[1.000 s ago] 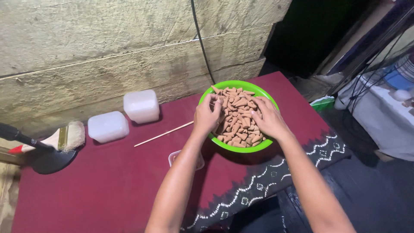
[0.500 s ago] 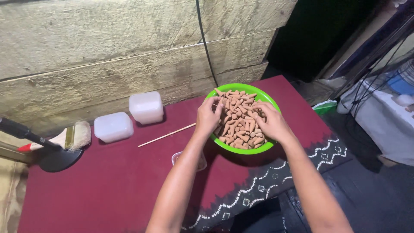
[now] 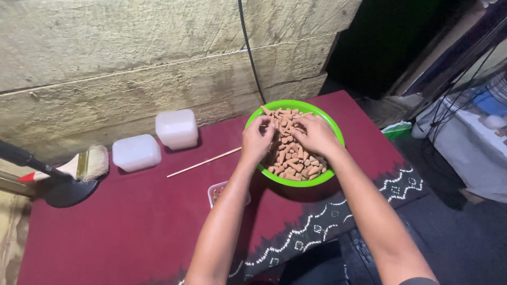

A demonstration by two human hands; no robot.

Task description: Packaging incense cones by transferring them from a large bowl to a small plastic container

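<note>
- Maroon cloth covers table, rough stone wall behind.
- Green bowl of brown cone-shaped pieces sits at far right of the cloth.
- My left hand curled in the pile, maybe pinching a piece.
- My right hand rests half-closed on the pieces; grip unclear.
- Wooden stick, two white tubs, brush to the left.

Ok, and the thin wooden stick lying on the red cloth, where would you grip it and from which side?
Probably pinch the wooden stick near its middle, coming straight down from above. It lies flat and bare on the red cloth, apart from the white containers, while its right end runs close to the left hand and the green bowl.
</note>
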